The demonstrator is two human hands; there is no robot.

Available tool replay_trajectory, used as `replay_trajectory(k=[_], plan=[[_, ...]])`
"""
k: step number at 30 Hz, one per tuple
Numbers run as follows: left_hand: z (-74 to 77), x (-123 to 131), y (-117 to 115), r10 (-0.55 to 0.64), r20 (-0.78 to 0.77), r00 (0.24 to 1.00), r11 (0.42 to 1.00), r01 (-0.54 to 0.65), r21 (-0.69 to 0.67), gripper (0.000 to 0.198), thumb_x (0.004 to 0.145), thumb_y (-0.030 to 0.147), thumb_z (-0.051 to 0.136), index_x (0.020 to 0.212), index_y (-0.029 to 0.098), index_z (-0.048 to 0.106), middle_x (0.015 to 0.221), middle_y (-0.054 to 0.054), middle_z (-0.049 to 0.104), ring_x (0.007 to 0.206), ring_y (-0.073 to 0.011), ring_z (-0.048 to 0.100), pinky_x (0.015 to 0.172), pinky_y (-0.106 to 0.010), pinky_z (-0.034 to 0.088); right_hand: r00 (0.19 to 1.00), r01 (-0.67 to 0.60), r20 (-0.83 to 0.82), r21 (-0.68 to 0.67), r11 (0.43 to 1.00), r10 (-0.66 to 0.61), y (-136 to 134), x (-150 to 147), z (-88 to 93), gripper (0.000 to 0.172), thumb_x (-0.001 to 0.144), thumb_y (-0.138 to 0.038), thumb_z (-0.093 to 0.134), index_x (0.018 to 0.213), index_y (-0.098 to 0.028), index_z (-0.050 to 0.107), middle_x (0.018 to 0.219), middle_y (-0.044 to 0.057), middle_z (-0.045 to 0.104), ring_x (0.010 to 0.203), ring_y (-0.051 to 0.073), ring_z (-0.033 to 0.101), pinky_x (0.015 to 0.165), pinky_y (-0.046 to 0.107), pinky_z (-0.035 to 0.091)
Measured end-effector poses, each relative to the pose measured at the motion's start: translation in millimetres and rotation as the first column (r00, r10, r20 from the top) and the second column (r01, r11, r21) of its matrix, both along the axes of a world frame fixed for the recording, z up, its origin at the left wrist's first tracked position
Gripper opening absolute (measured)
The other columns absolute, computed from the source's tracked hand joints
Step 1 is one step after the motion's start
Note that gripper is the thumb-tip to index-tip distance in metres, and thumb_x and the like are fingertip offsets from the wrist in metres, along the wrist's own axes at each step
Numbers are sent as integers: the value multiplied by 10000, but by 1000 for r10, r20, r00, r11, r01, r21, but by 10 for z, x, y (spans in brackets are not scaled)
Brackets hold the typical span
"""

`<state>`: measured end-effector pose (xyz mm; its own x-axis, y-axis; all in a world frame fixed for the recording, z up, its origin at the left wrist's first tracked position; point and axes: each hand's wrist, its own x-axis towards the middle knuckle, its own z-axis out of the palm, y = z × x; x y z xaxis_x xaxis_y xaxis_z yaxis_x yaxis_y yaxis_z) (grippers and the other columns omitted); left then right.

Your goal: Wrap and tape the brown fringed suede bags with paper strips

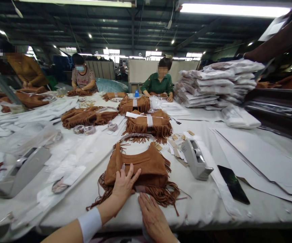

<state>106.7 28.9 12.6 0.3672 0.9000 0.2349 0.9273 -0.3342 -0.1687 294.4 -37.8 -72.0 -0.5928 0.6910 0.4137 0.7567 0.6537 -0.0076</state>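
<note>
A brown suede bag (146,162) with long fringe lies flat on the white table (206,206) right in front of me. My left hand (123,184) rests on the bag's lower edge with its fingers spread flat. My right hand (152,216) lies flat on the table beside the fringe (164,195), fingers stretched toward it. Neither hand holds anything. A white band wraps my left wrist (90,223).
A grey tape dispenser (195,159) and a black phone (233,184) lie to the right, another dispenser (19,172) to the left. More fringed bags (148,123) sit further back. Stacked white packages (209,84) stand far right. Three people work at the far side.
</note>
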Motion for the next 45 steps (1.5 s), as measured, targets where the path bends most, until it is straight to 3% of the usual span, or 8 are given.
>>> replay_trajectory(k=[5,10,18,22,26,31,38,45], plan=[[-94,-25,36,-58,-111,992,994,68,82,729,873,137,552,1491,348,227,1460,-188,385,1105,-350,569,834,-495,463,999,1,-34,19,1000,0,-2,-5,-46,516,821,-110,459,1336,-130,491,1389,113,515,1300,230,441,1079,399,411],[-182,-67,13,-138,-138,981,984,152,96,623,914,317,539,1464,418,263,1505,-143,324,1252,-416,458,1006,-676,292,999,12,-43,17,1000,-11,-19,1,-75,517,822,-130,484,1339,-127,494,1372,126,527,1296,230,441,1090,403,397],[149,-255,328,-314,-169,934,936,275,-220,524,916,125,422,1392,343,405,1457,-182,372,1065,-310,600,717,-376,547,996,92,-17,16,996,-91,-41,-66,-166,542,808,-179,525,1346,-125,495,1392,123,512,1285,246,452,1065,373,416],[269,-315,280,-340,-86,937,913,306,-270,459,863,202,541,1312,284,489,1465,-168,351,1086,-312,571,884,-473,492,995,94,-37,22,995,-94,-39,-99,-173,520,805,-206,528,1318,-121,528,1383,125,522,1267,257,473,1041,368,439],[214,-320,39,-338,22,941,916,335,-219,526,816,458,630,1297,297,494,1552,-159,169,1282,-408,385,1051,-638,258,989,114,-96,49,992,-109,-47,-108,-163,494,816,-208,517,1303,-129,546,1368,110,539,1273,248,468,1035,361,449],[96,-301,-76,-321,40,946,932,323,-162,594,743,678,615,1160,257,579,1574,-134,115,1334,-469,282,1060,-660,206,989,104,-110,28,994,-101,-63,-107,-188,533,800,-168,498,1331,-125,516,1382,108,526,1297,239,441,1058,368,436],[-155,-307,29,-310,-65,948,949,313,34,128,889,250,567,986,171,594,1521,-171,272,1205,-324,494,944,-473,424,994,98,-56,14,995,-97,-42,-85,-228,624,715,-51,430,1331,-108,510,1394,125,511,1308,247,437,1034,390,465],[-166,-442,75,-549,-86,831,822,556,122,185,893,282,593,1077,277,574,1532,-123,272,1170,-299,500,911,-473,447,991,95,-103,57,994,-89,-39,-82,-188,542,778,-125,461,1314,-126,535,1369,100,541,1272,248,479,1008,367,495]])
